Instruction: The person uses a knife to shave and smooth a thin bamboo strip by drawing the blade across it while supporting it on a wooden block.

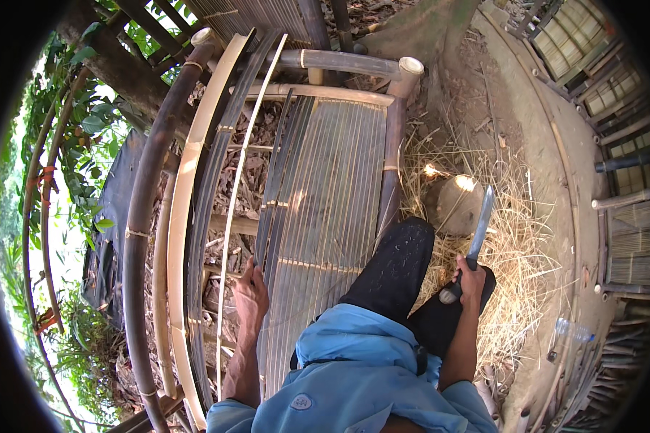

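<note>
My right hand [471, 280] is wrapped round the dark handle of a long knife [482, 224], over my right knee. Its broad grey blade points up and away from me. My left hand [250, 294] is closed beside a long, thin pale bamboo strip [236, 180], at the left side of the slatted bench. Whatever its fingers hold is hidden. Several dark split bamboo slats [271, 202] lie just beyond that hand. I sit on the bamboo bench [325, 195], whose seat is made of narrow lengthwise slats.
A bamboo rail [148, 180] and a wide pale split bamboo piece [184, 187] run along the left. To the right, straw-like shavings [520, 252] surround a round wood block [458, 206]. A clear plastic bottle [574, 330] lies farther right, near stacked poles [621, 361].
</note>
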`<action>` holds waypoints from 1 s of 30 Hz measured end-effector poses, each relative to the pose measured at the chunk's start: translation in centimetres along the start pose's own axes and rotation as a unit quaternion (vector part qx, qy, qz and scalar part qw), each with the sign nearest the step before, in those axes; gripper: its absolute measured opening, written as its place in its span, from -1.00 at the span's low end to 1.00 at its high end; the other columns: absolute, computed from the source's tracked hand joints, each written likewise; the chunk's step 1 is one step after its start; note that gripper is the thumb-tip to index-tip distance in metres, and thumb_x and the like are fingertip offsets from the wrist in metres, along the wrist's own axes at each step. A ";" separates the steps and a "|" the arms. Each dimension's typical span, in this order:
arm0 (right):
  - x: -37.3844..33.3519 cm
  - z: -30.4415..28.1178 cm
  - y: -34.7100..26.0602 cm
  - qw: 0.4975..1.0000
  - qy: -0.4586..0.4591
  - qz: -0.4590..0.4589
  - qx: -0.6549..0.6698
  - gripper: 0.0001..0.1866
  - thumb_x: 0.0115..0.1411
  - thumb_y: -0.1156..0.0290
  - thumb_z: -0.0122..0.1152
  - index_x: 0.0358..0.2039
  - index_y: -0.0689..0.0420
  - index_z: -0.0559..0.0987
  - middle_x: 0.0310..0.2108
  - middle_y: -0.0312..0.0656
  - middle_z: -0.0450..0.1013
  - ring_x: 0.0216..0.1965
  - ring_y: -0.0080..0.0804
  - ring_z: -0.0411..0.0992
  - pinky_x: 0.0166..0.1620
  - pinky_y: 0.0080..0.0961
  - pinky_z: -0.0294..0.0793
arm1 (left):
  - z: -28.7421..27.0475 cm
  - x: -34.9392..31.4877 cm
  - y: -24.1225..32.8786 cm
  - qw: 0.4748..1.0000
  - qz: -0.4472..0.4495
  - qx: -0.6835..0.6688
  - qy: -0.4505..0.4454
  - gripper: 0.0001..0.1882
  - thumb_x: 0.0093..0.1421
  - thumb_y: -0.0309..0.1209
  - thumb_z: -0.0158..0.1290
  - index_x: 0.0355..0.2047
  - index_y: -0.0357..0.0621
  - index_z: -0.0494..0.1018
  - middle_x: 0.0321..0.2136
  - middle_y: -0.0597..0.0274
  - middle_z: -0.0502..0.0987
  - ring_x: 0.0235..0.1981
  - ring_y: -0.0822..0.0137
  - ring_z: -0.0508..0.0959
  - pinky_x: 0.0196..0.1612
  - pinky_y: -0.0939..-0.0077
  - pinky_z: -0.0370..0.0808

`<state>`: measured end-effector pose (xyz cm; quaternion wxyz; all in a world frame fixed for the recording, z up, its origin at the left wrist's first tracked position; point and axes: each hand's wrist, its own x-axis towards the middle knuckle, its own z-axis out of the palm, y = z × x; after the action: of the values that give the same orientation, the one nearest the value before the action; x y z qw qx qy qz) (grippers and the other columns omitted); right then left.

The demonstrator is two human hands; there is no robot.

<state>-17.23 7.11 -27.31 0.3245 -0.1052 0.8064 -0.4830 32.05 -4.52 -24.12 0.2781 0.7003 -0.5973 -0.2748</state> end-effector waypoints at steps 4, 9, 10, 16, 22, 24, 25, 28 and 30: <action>0.2 0.1 0.2 1.000 -0.007 0.004 -0.009 -0.70 0.24 0.23 0.40 -0.41 0.22 0.58 -0.59 -0.29 0.42 -0.62 -0.53 0.39 -0.55 -0.55 0.39 | 0.6 -1.1 -1.0 0.999 -0.033 0.019 -0.014 -0.56 0.41 -0.30 -0.08 0.13 -0.40 0.49 -0.73 -0.05 0.39 -0.74 0.41 0.38 -0.65 0.33 0.29; 0.4 0.2 0.3 1.000 -0.007 0.002 -0.007 -0.71 0.24 0.24 0.40 -0.39 0.23 0.59 -0.56 -0.30 0.43 -0.60 -0.54 0.40 -0.55 -0.55 0.40 | 1.6 -1.0 -1.3 0.999 -0.042 0.017 -0.009 -0.57 0.41 -0.29 -0.07 0.11 -0.39 0.50 -0.77 -0.04 0.29 -0.75 0.42 0.34 -0.65 0.32 0.26; 0.4 0.2 0.3 1.000 -0.010 0.003 -0.009 -0.71 0.24 0.25 0.40 -0.38 0.23 0.59 -0.56 -0.30 0.43 -0.60 -0.54 0.40 -0.55 -0.55 0.41 | 1.8 -1.0 -1.3 0.999 -0.034 0.005 0.003 -0.57 0.41 -0.30 -0.07 0.10 -0.39 0.50 -0.76 -0.04 0.28 -0.75 0.42 0.34 -0.64 0.32 0.26; 0.1 0.2 0.1 1.000 -0.016 0.004 -0.002 -0.72 0.24 0.25 0.40 -0.35 0.24 0.61 -0.55 -0.31 0.42 -0.59 -0.55 0.40 -0.55 -0.56 0.41 | 1.5 -1.0 -0.4 0.999 -0.049 0.012 -0.008 -0.59 0.40 -0.32 -0.05 0.07 -0.39 0.52 -0.75 -0.08 0.33 -0.75 0.39 0.38 -0.63 0.30 0.29; 0.2 0.2 0.0 1.000 -0.019 0.004 -0.006 -0.72 0.24 0.25 0.40 -0.36 0.24 0.60 -0.54 -0.32 0.42 -0.58 -0.56 0.40 -0.55 -0.57 0.41 | 1.7 -1.1 0.2 0.999 -0.032 0.002 -0.013 -0.59 0.39 -0.31 -0.03 0.04 -0.44 0.53 -0.73 -0.10 0.39 -0.74 0.36 0.41 -0.61 0.30 0.32; 0.2 0.4 -0.1 1.000 -0.021 0.005 -0.012 -0.71 0.24 0.24 0.39 -0.36 0.24 0.60 -0.54 -0.31 0.42 -0.58 -0.56 0.40 -0.54 -0.57 0.41 | 1.8 -1.0 -0.3 1.000 -0.022 0.002 -0.011 -0.58 0.39 -0.29 -0.02 0.03 -0.46 0.52 -0.75 -0.03 0.39 -0.75 0.36 0.39 -0.62 0.32 0.31; 0.1 0.4 -0.1 1.000 -0.022 0.006 -0.010 -0.71 0.24 0.24 0.39 -0.37 0.24 0.60 -0.54 -0.31 0.42 -0.58 -0.56 0.40 -0.54 -0.56 0.41 | 1.8 -0.8 -0.6 0.998 -0.045 -0.043 -0.025 -0.57 0.40 -0.26 -0.01 0.03 -0.43 0.54 -0.76 0.09 0.38 -0.77 0.39 0.35 -0.65 0.35 0.27; 0.2 0.4 -0.2 1.000 -0.023 0.003 -0.008 -0.71 0.24 0.24 0.40 -0.39 0.23 0.59 -0.54 -0.30 0.43 -0.59 -0.55 0.39 -0.54 -0.56 0.40 | 0.4 0.1 -0.1 0.957 -0.176 -0.207 -0.103 -0.55 0.40 -0.19 0.01 0.02 -0.38 0.57 -0.78 0.31 0.34 -0.81 0.46 0.25 -0.71 0.42 0.18; 0.5 0.4 -0.3 1.000 -0.024 -0.001 -0.008 -0.70 0.24 0.24 0.40 -0.40 0.23 0.59 -0.54 -0.30 0.43 -0.59 -0.55 0.39 -0.54 -0.56 0.40 | 0.3 0.6 -0.9 0.970 -0.143 -0.145 -0.135 -0.56 0.41 -0.17 0.01 -0.01 -0.33 0.60 -0.80 0.41 0.31 -0.83 0.58 0.16 -0.78 0.46 0.09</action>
<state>-17.42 6.45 -27.37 0.3424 -0.1200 0.8025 -0.4737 32.55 -4.99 -24.97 0.2517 0.6870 -0.4770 -0.4870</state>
